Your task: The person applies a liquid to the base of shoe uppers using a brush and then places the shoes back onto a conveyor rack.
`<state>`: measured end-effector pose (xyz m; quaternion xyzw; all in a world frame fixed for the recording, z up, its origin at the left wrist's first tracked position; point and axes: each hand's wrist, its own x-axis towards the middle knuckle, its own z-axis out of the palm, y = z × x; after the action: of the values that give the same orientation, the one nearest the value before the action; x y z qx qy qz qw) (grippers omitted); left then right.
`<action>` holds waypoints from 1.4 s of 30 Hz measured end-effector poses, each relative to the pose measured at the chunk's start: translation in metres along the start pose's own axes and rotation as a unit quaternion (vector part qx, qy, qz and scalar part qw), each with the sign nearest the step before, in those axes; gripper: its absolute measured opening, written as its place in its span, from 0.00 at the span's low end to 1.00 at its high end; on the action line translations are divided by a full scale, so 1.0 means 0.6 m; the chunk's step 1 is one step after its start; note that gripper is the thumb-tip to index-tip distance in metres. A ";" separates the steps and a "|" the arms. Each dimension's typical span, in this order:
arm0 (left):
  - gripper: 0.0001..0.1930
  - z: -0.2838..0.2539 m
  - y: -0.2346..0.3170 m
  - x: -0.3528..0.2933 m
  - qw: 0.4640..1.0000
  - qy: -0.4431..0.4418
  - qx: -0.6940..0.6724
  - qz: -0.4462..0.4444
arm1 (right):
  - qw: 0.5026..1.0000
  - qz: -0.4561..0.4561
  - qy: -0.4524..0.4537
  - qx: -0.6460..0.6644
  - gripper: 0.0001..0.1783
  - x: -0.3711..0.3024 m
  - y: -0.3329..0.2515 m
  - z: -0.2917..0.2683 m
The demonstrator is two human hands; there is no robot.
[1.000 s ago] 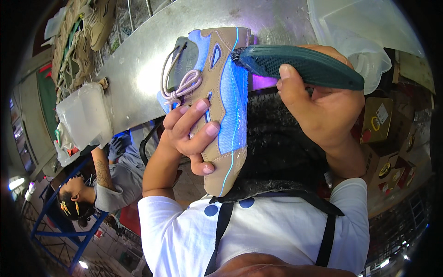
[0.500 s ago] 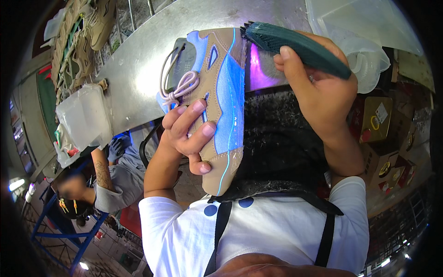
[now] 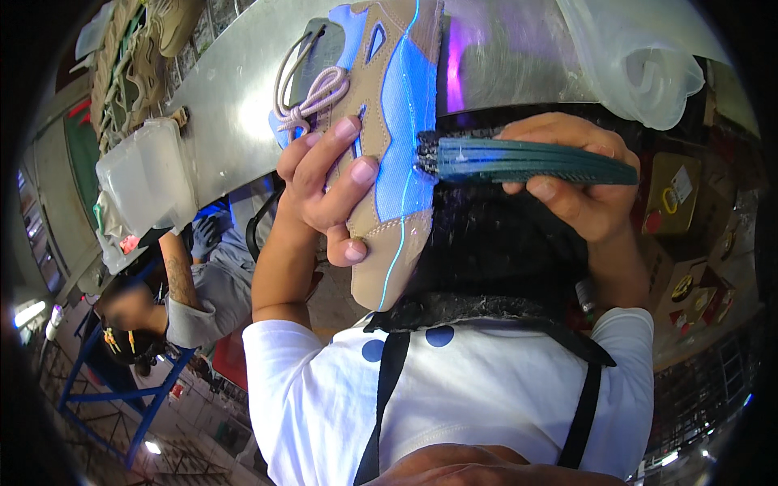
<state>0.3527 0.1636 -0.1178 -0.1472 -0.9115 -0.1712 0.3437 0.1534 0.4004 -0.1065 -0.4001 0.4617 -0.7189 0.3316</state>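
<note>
Two bare hands on one tan-and-blue shoe [image 3: 405, 162], which is up in front of the black apron [image 3: 502, 251]. Left hand [image 3: 328, 190] is wrapped round the shoe's lace side, fingers curled and a bit spread, decent hold on it. Right hand [image 3: 587, 174] is closed around a green brush [image 3: 527, 160], and its dark bristles look to be touching the shoe's other side. Past the shoe there's a shiny metal table [image 3: 519, 65], with a cloudy plastic tub [image 3: 146, 178] off to the shoe's left. Further left of the shoe, a co-worker in a grey top [image 3: 219, 279]; way off to its right, some boxes [image 3: 677, 275].
</note>
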 end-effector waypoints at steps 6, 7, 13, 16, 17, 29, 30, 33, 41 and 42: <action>0.20 -0.009 -0.001 0.015 0.999 -0.028 0.007 0.028 | 1.000 0.019 -0.006 -0.023 0.10 -0.017 -0.030 0.017; 0.20 -0.011 -0.001 0.016 0.999 -0.037 0.007 0.030 | 0.999 0.026 -0.006 -0.026 0.10 -0.016 -0.037 0.018; 0.22 -0.008 -0.019 0.025 0.996 -0.023 0.017 0.085 | 0.997 -0.019 -0.069 -0.041 0.14 -0.001 -0.035 0.001; 0.23 -0.012 -0.012 0.032 0.998 -0.031 0.005 0.062 | 0.994 -0.032 -0.098 -0.026 0.16 0.003 -0.033 -0.010; 0.23 -0.013 -0.009 0.034 0.998 -0.035 -0.001 0.047 | 0.994 -0.035 -0.101 -0.021 0.16 0.003 -0.033 -0.010; 0.34 -0.020 0.007 0.052 0.998 -0.050 0.024 -0.020 | 0.983 -0.082 -0.025 -0.160 0.17 -0.051 -0.085 0.044; 0.33 -0.020 0.013 0.056 0.998 -0.048 0.026 -0.029 | 0.982 -0.079 -0.026 -0.171 0.17 -0.053 -0.090 0.046; 0.30 -0.019 0.017 0.071 0.998 -0.043 0.036 -0.005 | 0.977 -0.072 -0.019 -0.202 0.17 -0.059 -0.103 0.056; 0.16 -0.023 0.020 0.098 0.996 -0.043 0.059 0.043 | 0.976 -0.113 -0.048 -0.180 0.16 -0.046 -0.110 0.048; 0.15 -0.025 0.019 0.102 0.995 -0.046 0.064 0.054 | 0.975 -0.119 -0.060 -0.178 0.16 -0.042 -0.111 0.043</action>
<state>0.3219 0.1771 -0.0635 -0.1816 -0.9261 -0.0869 0.3190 0.1808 0.4350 -0.0451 -0.5473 0.5107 -0.6339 0.1946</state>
